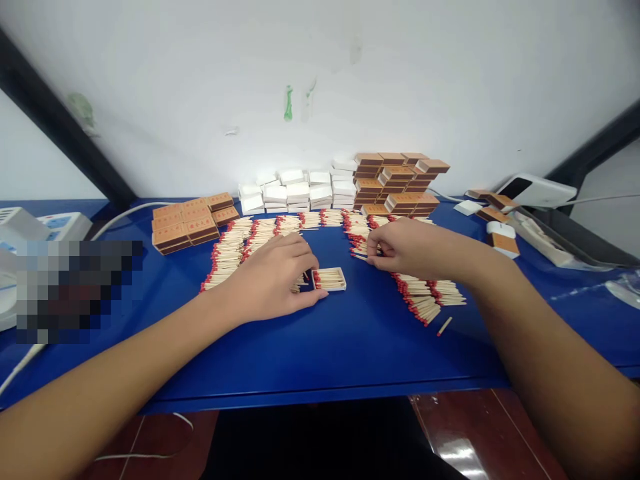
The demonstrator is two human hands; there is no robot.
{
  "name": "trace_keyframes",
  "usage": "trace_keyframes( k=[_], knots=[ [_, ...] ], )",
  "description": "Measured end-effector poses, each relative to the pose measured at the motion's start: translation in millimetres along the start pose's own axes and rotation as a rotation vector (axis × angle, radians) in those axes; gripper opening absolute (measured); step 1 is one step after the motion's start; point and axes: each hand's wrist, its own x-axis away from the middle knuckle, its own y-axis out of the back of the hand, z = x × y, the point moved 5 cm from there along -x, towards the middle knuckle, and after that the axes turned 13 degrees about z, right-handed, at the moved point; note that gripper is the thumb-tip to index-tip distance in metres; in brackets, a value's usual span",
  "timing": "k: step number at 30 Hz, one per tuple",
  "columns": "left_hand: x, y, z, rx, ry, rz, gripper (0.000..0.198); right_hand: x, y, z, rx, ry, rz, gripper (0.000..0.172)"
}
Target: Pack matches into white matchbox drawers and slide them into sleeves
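A small white matchbox tray [331, 288] with red-headed matches in it lies on the blue table. My left hand [280, 277] is closed about the tray's left end, thumb at the near edge and fingers at the far edge. Loose matches under its palm are partly hidden. My right hand [395, 247] bends over the right-hand rows of matches [355, 227]. Its thumb and index finger are pinched together on matchsticks at the left side of these rows; how many is hidden. More matches [227, 257] lie in rows left of my left hand.
White trays [297, 193] are stacked along the wall beside piled brown matchbox sleeves [395, 177]. Orange-brown matchboxes [187, 223] stand at left. A lone match [444, 326] lies near right. Several loose box parts [503, 237] and a white device [535, 190] are at far right.
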Motion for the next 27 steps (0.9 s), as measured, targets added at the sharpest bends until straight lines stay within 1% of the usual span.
trace_keyframes(
  k=[5,14,19,22,24,27],
  knots=[
    [0,-0.3,0,-0.004,-0.003,-0.005,0.025,0,1,-2,-0.012,-0.031,-0.016,0.017],
    [0,-0.7,1,-0.009,0.002,0.0,0.026,-9,-9,-2,-0.006,0.026,0.032,0.013],
    [0,-0.4,1,-0.015,-0.001,0.001,0.026,-5,-4,5,-0.066,0.079,-0.037,0.016],
    [0,-0.5,1,-0.014,-0.001,-0.004,0.026,-4,-5,10,-0.122,0.127,-0.038,0.021],
    [0,-1.3,2,-0.014,0.002,0.001,0.028,-5,-7,11,-0.116,0.128,-0.024,0.02],
    [1,-2.4,2,-0.016,0.002,0.005,0.029,-6,-10,13,-0.06,0.106,-0.019,0.013]
  ],
)
